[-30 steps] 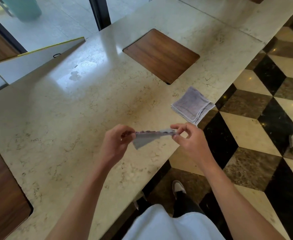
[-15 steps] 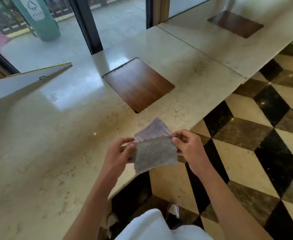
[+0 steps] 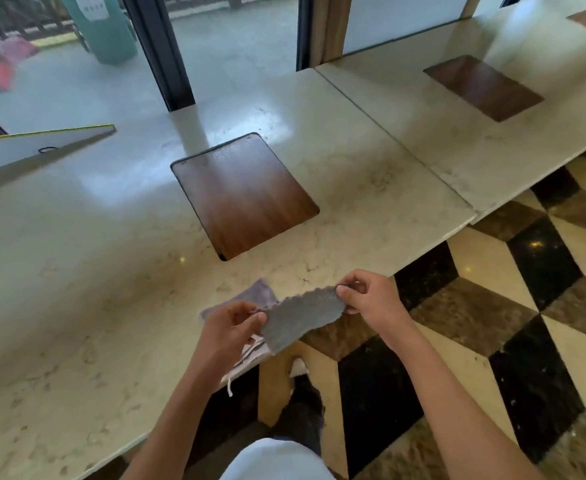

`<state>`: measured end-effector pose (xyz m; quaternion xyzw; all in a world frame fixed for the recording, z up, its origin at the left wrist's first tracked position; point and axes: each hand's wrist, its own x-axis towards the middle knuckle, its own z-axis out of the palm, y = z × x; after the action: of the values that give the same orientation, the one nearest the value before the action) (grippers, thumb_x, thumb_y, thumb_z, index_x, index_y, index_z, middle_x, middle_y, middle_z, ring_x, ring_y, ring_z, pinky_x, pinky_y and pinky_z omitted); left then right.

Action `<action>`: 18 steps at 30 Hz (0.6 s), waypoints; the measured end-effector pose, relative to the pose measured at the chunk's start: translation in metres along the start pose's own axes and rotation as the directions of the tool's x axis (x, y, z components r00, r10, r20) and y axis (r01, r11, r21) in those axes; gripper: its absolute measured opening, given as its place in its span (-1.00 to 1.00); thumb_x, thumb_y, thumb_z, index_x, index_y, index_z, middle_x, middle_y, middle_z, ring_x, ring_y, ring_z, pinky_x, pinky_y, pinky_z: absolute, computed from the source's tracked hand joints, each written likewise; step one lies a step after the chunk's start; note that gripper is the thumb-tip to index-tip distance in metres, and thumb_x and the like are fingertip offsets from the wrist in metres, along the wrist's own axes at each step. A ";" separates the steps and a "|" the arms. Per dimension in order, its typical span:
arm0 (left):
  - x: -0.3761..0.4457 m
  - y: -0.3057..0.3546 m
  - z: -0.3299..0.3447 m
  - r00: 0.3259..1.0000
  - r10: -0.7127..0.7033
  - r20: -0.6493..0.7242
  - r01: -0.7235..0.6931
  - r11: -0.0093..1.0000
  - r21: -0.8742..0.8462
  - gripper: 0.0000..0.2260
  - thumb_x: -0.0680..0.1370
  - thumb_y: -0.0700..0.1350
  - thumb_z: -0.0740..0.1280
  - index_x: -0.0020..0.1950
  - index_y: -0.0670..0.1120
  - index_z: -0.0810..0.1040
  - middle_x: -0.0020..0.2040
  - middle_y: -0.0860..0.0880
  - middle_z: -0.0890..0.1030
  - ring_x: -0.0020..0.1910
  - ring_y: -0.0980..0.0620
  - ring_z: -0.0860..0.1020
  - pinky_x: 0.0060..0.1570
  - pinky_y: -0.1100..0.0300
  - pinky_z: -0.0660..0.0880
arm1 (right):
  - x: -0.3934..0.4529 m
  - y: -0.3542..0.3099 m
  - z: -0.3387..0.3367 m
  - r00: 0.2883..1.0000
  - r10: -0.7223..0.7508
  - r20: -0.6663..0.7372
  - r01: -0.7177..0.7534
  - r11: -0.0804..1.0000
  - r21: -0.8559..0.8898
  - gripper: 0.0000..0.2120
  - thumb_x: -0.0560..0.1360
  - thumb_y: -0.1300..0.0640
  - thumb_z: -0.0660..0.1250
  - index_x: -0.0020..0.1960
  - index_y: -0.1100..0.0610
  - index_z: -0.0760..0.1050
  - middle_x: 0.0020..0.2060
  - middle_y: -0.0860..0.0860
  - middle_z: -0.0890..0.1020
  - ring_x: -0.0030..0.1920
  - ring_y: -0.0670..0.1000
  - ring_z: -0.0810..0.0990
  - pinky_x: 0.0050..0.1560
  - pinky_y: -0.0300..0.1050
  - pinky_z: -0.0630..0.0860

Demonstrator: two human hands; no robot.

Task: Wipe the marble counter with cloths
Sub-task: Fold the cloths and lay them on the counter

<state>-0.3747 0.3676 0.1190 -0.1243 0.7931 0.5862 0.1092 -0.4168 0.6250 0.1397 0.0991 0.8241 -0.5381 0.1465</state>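
Note:
I hold a small grey cloth stretched between both hands, just over the front edge of the cream marble counter. My left hand pinches its lower left corner. My right hand pinches its upper right corner. A folded lilac cloth lies on the counter's edge beneath my left hand, mostly hidden by it and by the grey cloth.
A brown wooden inset panel sits in the counter ahead of me, and another lies in the adjoining slab to the right. A white board leans at the far left. Checkered floor runs on the right; my shoe shows below.
The view has swung right along the counter. The grey cloth went from edge-on, to hanging flat, to slanted between my hands, which now hover above the folded lilac cloth.

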 end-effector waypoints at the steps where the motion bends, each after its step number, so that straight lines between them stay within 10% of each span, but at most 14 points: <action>1: 0.012 0.000 0.006 1.000 -0.007 -0.014 0.007 1.000 0.008 -0.81 0.53 -0.25 0.45 -0.23 -0.01 0.66 -0.34 -0.01 0.69 -0.37 0.13 0.62 -0.30 0.16 0.56 | 0.013 0.001 -0.004 1.000 0.001 0.008 -0.001 1.000 -0.028 -0.88 0.60 0.21 0.40 -0.08 0.02 0.59 -0.12 -0.01 0.69 -0.03 -0.06 0.67 -0.15 -0.28 0.60; 18: 0.062 -0.009 0.104 0.997 0.034 -0.070 0.010 0.837 0.547 -0.91 0.51 -0.25 0.43 -0.13 -0.06 0.63 -0.15 0.04 0.61 -0.19 0.11 0.54 -0.20 0.23 0.51 | 0.149 0.052 -0.058 0.873 -0.004 0.488 0.262 0.847 -0.462 -0.81 0.51 0.39 0.42 -0.11 0.11 0.61 -0.12 0.06 0.66 -0.09 0.05 0.61 -0.15 -0.37 0.43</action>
<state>-0.4274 0.4604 0.0612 -0.1054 0.9317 0.3311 0.1057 -0.5471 0.7003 0.0651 -0.1358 0.8819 -0.3148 0.3235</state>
